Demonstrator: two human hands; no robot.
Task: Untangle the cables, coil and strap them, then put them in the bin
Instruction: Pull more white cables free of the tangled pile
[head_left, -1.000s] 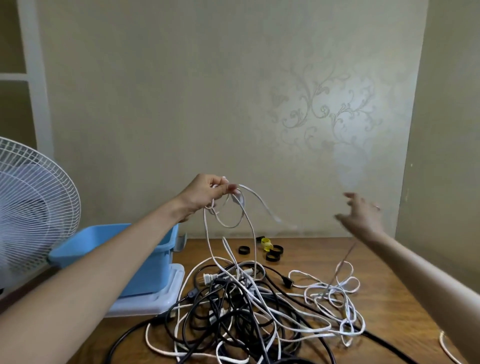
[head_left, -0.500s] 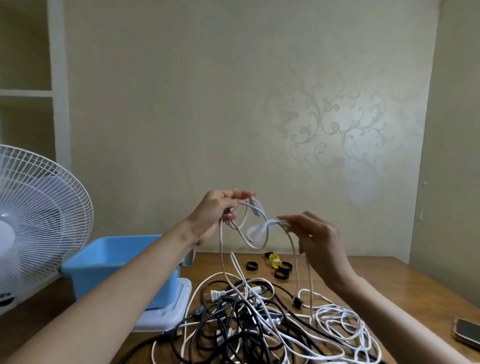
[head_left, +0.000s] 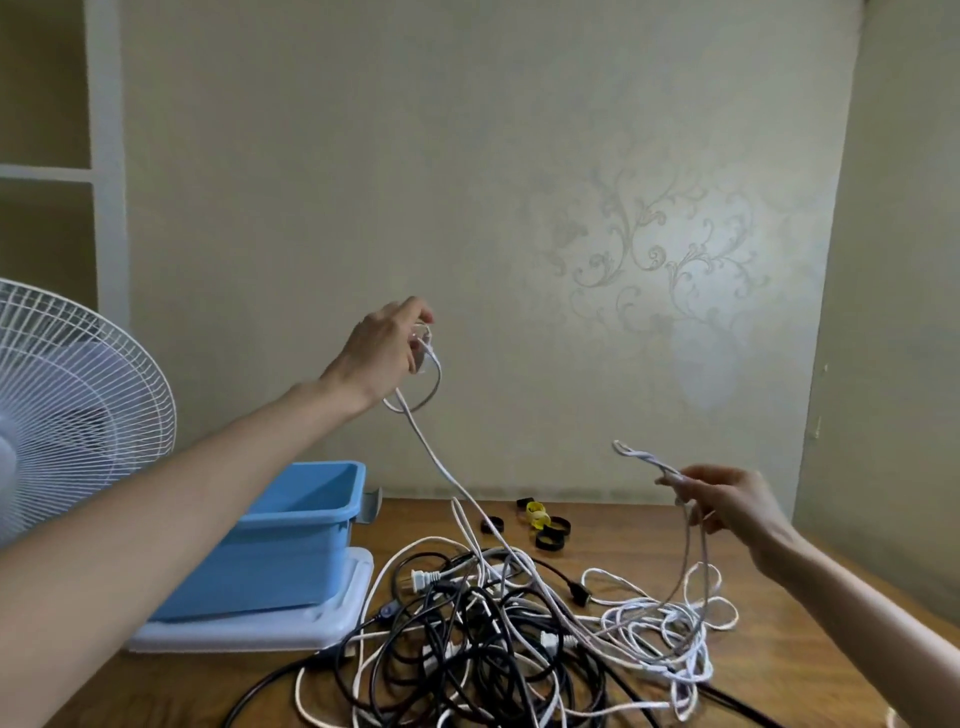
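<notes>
Pale wallpaper with a faint scroll pattern (head_left: 660, 249) fills the upper frame; below it a brown wooden table (head_left: 810, 670) spans the bottom. White shelving (head_left: 104, 171) at upper left edge.

Left hand (head_left: 382, 356): raised, center-left of frame, fingers curled closed around a white cable (head_left: 447, 475), with a small loop hanging just under the palm. Cable runs from that hand down and rightward into the pile.

Right hand (head_left: 727, 501): lower, at right of frame, fingertips pinched on another stretch of thin white cable; a short bent end sticks up and left from the pinch. Two strands drop from the hand toward the table. Whether this is the same cable as the left hand's, cannot tell. Hands well apart.

Tangle of cables (head_left: 493, 639): black and white cords heaped together on the table, bottom center. A white two-pin plug (head_left: 423, 577) lies on the upper left side of the heap; a black connector (head_left: 579, 592) just right of center. Looser white coils spread at the heap's right side, under the right hand.

Blue bin (head_left: 291, 551): left of the heap, open top, sitting on a white lid (head_left: 332, 613).

Straps (head_left: 545, 525): several small black rings and one yellow piece, on the table behind the heap, near the wall.

White fan (head_left: 72, 395): wire grille, left edge of frame, behind the left forearm.
</notes>
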